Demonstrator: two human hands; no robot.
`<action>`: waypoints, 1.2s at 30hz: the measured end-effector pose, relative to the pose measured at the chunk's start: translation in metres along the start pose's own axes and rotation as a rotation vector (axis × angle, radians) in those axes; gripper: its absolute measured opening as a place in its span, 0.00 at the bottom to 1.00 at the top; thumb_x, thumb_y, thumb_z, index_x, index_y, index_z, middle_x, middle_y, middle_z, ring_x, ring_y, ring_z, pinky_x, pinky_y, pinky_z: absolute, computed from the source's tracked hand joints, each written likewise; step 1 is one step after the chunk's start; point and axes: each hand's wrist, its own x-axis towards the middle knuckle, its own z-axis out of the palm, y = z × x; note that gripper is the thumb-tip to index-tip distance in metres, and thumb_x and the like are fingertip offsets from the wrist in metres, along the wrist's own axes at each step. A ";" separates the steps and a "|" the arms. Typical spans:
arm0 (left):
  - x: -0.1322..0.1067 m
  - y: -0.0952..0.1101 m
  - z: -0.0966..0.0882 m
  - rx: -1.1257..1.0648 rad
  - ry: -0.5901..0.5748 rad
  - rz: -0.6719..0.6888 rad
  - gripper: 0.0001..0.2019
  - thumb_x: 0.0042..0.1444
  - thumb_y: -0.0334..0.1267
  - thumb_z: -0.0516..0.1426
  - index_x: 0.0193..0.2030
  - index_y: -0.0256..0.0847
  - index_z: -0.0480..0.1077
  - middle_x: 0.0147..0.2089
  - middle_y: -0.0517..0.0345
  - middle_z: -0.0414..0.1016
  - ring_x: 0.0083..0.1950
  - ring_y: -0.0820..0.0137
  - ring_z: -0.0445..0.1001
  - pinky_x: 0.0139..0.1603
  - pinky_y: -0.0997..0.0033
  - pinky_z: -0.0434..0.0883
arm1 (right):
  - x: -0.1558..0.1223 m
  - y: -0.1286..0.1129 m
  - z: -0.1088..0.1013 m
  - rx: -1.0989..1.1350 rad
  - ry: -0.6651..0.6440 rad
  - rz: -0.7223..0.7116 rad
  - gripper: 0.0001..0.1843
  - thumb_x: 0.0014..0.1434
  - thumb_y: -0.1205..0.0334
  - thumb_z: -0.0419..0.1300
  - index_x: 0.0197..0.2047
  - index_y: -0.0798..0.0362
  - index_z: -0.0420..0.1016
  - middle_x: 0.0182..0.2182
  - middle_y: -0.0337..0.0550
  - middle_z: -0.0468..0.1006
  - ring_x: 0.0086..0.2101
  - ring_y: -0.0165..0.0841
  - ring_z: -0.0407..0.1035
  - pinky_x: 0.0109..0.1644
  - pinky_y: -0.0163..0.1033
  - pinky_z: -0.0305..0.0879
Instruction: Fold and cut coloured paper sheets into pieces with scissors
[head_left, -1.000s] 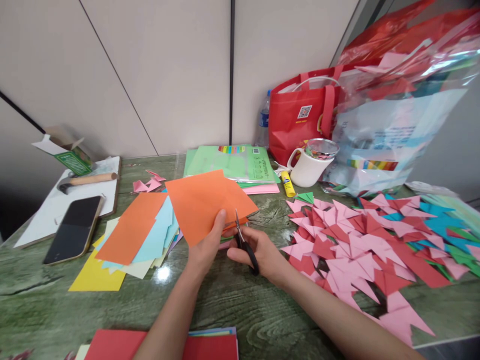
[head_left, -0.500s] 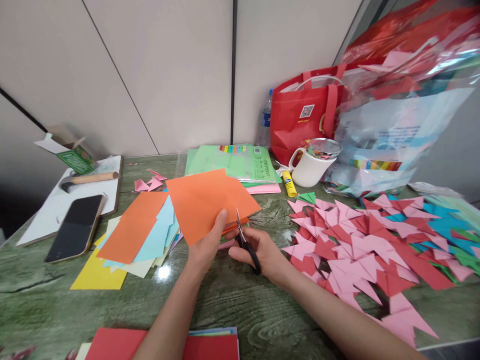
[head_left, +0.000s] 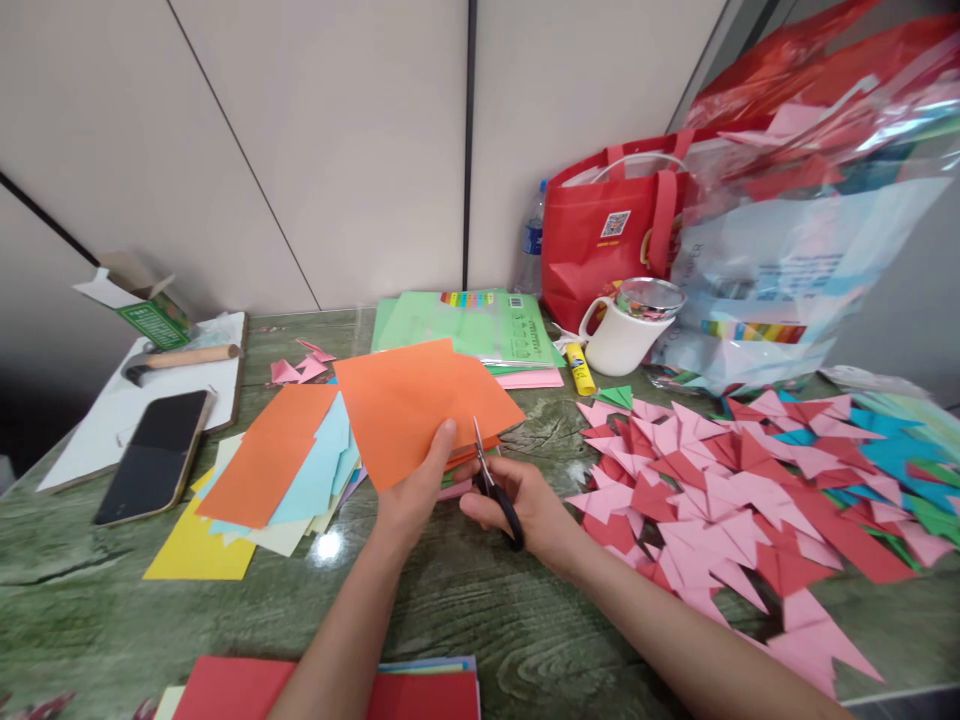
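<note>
Orange paper (head_left: 397,405) is pinched in my left hand (head_left: 421,468), the thumb lying on its top face. My right hand (head_left: 525,500) grips black-handled scissors (head_left: 496,500), their blades pointing up against the paper's lower right part. How far the blades are apart is hard to make out. Below the held paper, more orange and coloured sheets show partly; my hands hide the rest. Left of my hands lies a fanned stack of cut paper, with an orange sheet (head_left: 266,460) on top, light blue sheets (head_left: 311,475) and a yellow sheet (head_left: 199,540) beneath.
Folded pink and red paper pieces (head_left: 705,490) spread over the right side. Behind stand a white mug (head_left: 626,335), a glue stick (head_left: 580,370), a red bag (head_left: 592,250) and green paper packs (head_left: 465,325). A phone (head_left: 154,455) and hammer (head_left: 180,358) lie left; red paper (head_left: 424,695) lies in front.
The whole view has shifted very slightly. My hands, the orange paper and the scissors keep nearly the same position and hold.
</note>
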 end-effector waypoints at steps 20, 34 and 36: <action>0.000 0.002 -0.001 0.003 0.003 0.033 0.14 0.46 0.46 0.56 0.38 0.41 0.69 0.42 0.55 0.73 0.46 0.67 0.70 0.51 0.67 0.64 | 0.001 0.002 0.000 -0.011 0.049 0.040 0.20 0.42 0.49 0.63 0.31 0.56 0.68 0.15 0.31 0.65 0.16 0.23 0.56 0.20 0.32 0.52; -0.001 0.001 -0.001 0.028 0.009 0.004 0.16 0.46 0.47 0.56 0.40 0.43 0.69 0.45 0.55 0.72 0.49 0.66 0.68 0.52 0.66 0.64 | 0.002 0.009 0.000 -0.008 0.067 0.023 0.16 0.45 0.52 0.63 0.29 0.57 0.68 0.12 0.30 0.63 0.13 0.22 0.55 0.16 0.29 0.52; -0.001 0.002 -0.001 0.026 0.009 0.006 0.16 0.46 0.47 0.56 0.41 0.43 0.68 0.46 0.55 0.71 0.49 0.66 0.68 0.52 0.66 0.64 | 0.002 0.009 0.000 -0.006 0.064 0.029 0.16 0.45 0.52 0.62 0.30 0.57 0.68 0.12 0.30 0.63 0.13 0.22 0.55 0.16 0.29 0.52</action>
